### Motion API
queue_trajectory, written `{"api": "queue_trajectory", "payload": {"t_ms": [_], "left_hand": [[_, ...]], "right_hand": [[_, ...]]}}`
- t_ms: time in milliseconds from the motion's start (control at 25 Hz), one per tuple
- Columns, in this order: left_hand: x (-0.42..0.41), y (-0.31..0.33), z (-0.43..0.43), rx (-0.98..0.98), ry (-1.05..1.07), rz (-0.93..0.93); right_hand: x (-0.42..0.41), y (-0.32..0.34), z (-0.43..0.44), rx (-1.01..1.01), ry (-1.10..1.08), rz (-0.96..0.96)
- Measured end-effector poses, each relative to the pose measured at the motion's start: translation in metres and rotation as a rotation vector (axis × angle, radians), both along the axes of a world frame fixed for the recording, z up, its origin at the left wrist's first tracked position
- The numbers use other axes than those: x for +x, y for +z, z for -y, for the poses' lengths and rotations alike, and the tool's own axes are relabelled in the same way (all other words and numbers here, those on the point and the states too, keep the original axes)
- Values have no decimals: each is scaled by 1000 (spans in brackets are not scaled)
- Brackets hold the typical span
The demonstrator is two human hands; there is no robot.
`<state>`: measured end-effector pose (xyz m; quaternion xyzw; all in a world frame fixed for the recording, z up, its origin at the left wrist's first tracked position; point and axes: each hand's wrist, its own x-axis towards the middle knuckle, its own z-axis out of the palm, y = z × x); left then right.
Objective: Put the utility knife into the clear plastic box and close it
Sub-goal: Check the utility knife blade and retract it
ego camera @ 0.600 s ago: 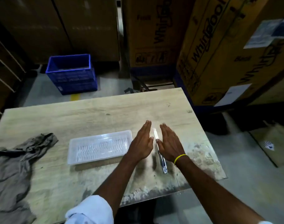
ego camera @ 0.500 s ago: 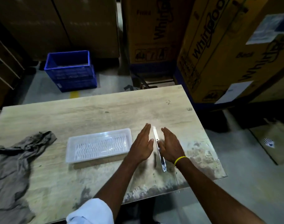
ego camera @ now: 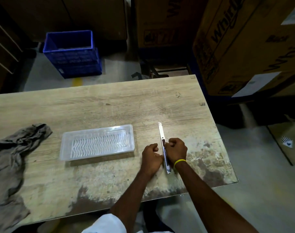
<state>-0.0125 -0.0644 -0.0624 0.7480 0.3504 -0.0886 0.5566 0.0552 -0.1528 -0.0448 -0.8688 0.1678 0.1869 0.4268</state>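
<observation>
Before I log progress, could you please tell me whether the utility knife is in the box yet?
Out: the slim silver utility knife lies on the wooden table, right of the clear plastic box.

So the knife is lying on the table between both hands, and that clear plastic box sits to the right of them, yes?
Not quite. The head view shows the clear plastic box to the left of the hands, not the right. The rest holds: the utility knife lies on the table between the left hand and right hand.
</observation>
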Motion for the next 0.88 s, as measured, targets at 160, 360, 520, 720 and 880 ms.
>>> {"api": "queue_trajectory", "payload": {"t_ms": [160, 360, 520, 720, 880], "left_hand": [[11, 1, 2, -132, 133, -49], [18, 1, 7, -274, 135, 14], [15, -3, 9, -296, 159, 40], [9, 4, 9, -340, 192, 73], [-6, 23, -7, -392, 203, 69]], "right_hand": [[6, -4, -5, -44, -35, -62], [6, -5, -10, -68, -45, -100], [7, -4, -13, -100, 10, -96], [8, -5, -12, -102, 86, -88], [16, 5, -8, 122, 99, -101]]}}
